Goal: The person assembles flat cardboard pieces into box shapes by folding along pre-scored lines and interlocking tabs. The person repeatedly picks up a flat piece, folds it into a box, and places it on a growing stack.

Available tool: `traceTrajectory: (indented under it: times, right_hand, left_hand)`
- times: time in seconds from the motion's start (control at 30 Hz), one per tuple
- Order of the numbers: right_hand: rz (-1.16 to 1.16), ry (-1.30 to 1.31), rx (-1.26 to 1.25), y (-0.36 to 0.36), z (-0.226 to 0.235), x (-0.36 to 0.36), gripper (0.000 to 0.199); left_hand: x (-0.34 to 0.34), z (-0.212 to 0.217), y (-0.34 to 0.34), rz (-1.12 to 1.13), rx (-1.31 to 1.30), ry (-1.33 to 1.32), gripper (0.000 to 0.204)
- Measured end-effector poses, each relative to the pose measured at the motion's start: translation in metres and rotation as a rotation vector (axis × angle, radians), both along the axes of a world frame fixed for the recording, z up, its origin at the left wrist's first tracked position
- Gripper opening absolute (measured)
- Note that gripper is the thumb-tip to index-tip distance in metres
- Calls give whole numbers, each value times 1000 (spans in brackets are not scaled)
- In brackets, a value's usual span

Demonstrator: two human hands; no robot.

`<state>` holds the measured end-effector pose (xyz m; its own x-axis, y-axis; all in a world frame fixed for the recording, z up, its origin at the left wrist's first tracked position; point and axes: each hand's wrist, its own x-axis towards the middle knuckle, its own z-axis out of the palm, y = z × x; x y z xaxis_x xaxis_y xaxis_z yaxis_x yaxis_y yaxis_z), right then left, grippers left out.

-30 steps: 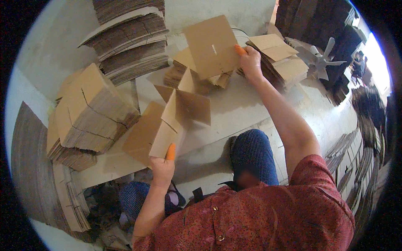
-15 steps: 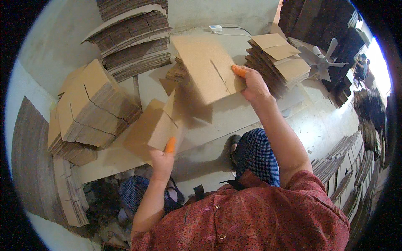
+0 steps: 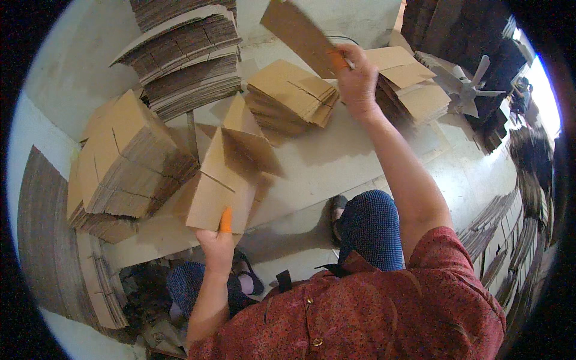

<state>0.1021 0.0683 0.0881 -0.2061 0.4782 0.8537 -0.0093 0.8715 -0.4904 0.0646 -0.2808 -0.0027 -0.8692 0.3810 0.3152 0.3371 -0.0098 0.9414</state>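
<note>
Cardboard sheet [image 3: 300,36], long axis slanting up-left, is pinched in the raised right hand [image 3: 357,81]; below-left of it, left hand [image 3: 217,249] fingers grip a part-folded box [image 3: 225,177].

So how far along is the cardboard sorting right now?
Folded pieces already sit in a pile at the left and a smaller pile in the middle. The left hand holds a half-opened box; the right hand lifts a flat sheet. Tall flat stacks behind look untouched.
</note>
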Motion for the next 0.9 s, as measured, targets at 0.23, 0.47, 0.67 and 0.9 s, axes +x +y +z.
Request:
traceTrajectory:
  times: [0.23, 0.47, 0.67, 0.9]
  right_hand:
    - [-141, -670, 383, -3, -63, -22, 20]
    - [-225, -625, 266, 19, -40, -18, 12]
    - [-228, -363, 39, 22, 0, -16, 21]
    - [44, -420, -4, 13, 3, -27, 23]
  left_hand:
    - [-11, -17, -7, -74, -108, 118, 29]
    - [-1, -7, 0, -76, 19, 3, 22]
    - [-2, -8, -5, -76, -32, 75, 23]
    - [-8, -14, -1, -45, -62, 83, 23]
